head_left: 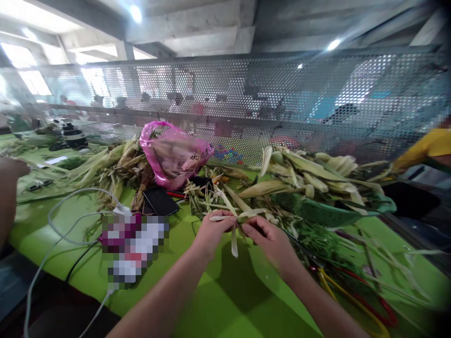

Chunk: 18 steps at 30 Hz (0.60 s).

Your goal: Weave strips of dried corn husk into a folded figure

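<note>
Pale corn husk strips [234, 244] cross one another between my two hands, above the green table. My left hand [210, 235] is closed, thumb and fingers pinching the strips; one end sticks out to the left and another hangs down. Close by on the right, my right hand [269, 240] is closed too, its fingertips pressed on the husk from the other side. Just behind my hands lies a heap of thin dry husk pieces [200, 199]. The exact hold of my right fingertips is partly hidden.
A pink plastic bag [172, 159] stands behind, near a black phone [162, 202]. Husks fill a green basket [324, 213] at right. Cables and a blurred-out white object [139, 253] lie at left. Other people's arms reach in at left [9, 188] and right [416, 150]. A perforated metal screen [218, 80] rises behind.
</note>
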Available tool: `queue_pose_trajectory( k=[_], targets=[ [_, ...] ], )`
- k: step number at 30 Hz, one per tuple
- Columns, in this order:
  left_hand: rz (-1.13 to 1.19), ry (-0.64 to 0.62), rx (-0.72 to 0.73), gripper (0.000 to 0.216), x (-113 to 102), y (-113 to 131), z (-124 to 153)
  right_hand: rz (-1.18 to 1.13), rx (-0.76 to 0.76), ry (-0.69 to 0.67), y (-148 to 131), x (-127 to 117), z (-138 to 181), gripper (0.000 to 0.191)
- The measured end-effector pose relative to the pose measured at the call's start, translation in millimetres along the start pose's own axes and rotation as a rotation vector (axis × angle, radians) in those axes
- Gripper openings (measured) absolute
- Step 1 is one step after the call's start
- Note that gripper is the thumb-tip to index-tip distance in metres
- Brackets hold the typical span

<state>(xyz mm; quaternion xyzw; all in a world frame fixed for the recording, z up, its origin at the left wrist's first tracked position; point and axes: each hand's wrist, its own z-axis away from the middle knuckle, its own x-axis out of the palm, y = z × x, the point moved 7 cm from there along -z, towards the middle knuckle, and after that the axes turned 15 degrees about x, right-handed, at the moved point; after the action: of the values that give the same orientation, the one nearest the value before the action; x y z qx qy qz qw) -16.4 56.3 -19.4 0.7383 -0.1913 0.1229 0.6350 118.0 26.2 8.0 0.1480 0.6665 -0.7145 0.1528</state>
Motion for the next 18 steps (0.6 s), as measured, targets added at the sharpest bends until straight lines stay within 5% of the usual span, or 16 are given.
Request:
queue_pose_trajectory(
  k=[6, 18],
  targets=[
    [-0.040, -0.156, -0.005, 0.021, 14, -2, 7, -0.141, 0.023, 0.152, 11, -22, -8, 0.029],
    [-0.100, -0.220, -0.048, 0.023, 22, -3, 11, -0.113, 0.000, 0.200, 8, -29, -11, 0.024]
  ],
)
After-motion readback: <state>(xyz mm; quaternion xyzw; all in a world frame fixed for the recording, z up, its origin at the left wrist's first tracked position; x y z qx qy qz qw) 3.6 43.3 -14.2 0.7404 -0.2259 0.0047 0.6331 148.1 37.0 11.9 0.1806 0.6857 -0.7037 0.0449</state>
